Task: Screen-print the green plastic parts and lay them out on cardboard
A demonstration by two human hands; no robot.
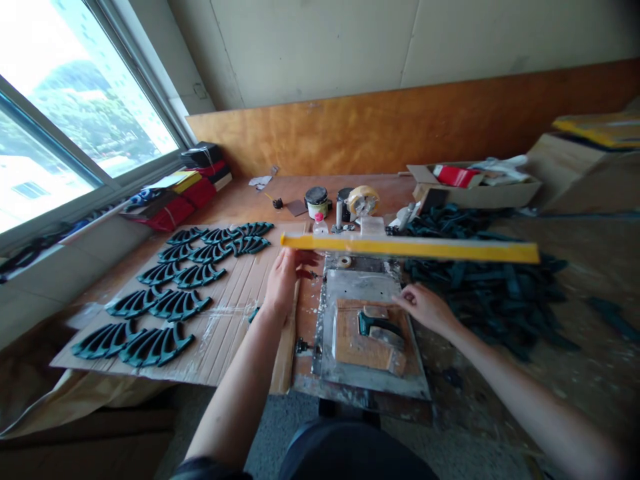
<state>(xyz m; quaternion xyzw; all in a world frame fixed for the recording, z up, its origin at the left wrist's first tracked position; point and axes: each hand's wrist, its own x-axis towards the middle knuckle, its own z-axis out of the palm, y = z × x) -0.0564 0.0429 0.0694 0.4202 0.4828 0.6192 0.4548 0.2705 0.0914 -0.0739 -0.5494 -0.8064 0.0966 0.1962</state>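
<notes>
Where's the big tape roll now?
In the head view, the big tape roll is centre-back, just right of the black jar, left of the open cardboard box.

Small green part point(365, 325): dark, with a wide left end and a bent arm going right; it lies on a brown block point(345, 337), low and just right of the middle.
Long yellow bar point(425, 248): straight, thin, a bit blurry; almost flat across, from the middle to the right, with its left end a little higher.
Flat gray plate point(350, 283): under the block, marked and smudgy.
</notes>
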